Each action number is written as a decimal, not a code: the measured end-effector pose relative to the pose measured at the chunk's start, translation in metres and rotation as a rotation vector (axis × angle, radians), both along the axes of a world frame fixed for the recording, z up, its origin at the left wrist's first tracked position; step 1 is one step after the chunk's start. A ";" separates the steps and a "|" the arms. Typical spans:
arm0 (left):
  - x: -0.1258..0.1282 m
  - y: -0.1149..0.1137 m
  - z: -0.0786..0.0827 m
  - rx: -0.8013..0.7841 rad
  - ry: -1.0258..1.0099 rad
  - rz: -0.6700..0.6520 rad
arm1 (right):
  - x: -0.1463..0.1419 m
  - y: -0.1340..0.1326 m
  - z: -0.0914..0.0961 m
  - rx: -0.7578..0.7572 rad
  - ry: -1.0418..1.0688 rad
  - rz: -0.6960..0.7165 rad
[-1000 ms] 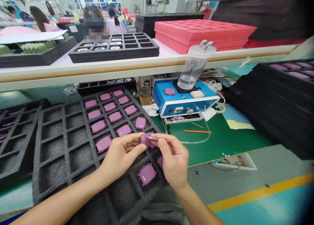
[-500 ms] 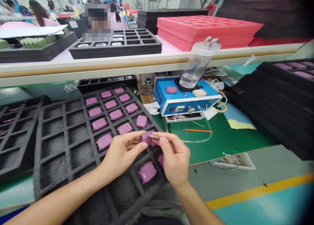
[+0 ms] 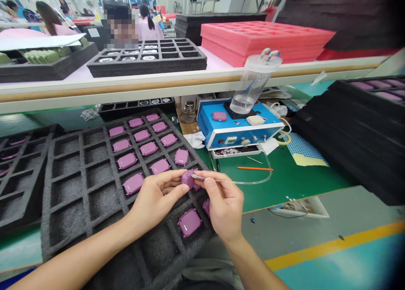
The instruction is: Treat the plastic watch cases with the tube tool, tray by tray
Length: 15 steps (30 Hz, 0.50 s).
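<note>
Between the thumb and fingers of my left hand (image 3: 161, 195) is a small purple watch case (image 3: 187, 179), tilted above the foam tray. My right hand (image 3: 226, 203) grips a slim pen-like tool (image 3: 200, 178) with a pale tip at the case's face; contact is too small to confirm. A clear tube (image 3: 253, 182) runs from this tool to the blue control box (image 3: 215, 131). Under both hands lies the dark foam tray (image 3: 87, 231), with purple cases in several pockets. One purple case (image 3: 190, 222) sits just below my hands, and another is partly hidden by my right hand.
On the blue box stand a clear cylinder (image 3: 251, 87), a purple case (image 3: 219, 116) and a beige one (image 3: 255, 120). An orange stick (image 3: 255, 168) lies on the green mat (image 3: 253, 199). Black foam trays (image 3: 344, 134) are stacked right; red foam trays (image 3: 262, 45) occupy the shelf.
The whole view has shifted very slightly. Both hands, the watch case and the tool keep nearly the same position relative to each other.
</note>
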<state>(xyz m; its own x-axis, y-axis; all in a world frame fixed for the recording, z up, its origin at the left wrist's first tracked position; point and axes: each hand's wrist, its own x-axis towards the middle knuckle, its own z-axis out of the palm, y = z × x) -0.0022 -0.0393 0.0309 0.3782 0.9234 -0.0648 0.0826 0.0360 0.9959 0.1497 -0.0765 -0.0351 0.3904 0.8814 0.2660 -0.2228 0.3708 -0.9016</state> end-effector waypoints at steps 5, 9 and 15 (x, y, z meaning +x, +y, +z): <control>0.000 -0.001 0.001 -0.007 0.003 -0.001 | 0.000 0.001 0.001 -0.003 0.002 -0.007; -0.001 -0.001 0.001 -0.005 0.004 -0.003 | -0.001 0.001 0.001 -0.005 0.005 -0.007; 0.000 -0.001 0.001 -0.016 0.004 0.003 | -0.001 0.000 0.002 -0.002 0.004 -0.002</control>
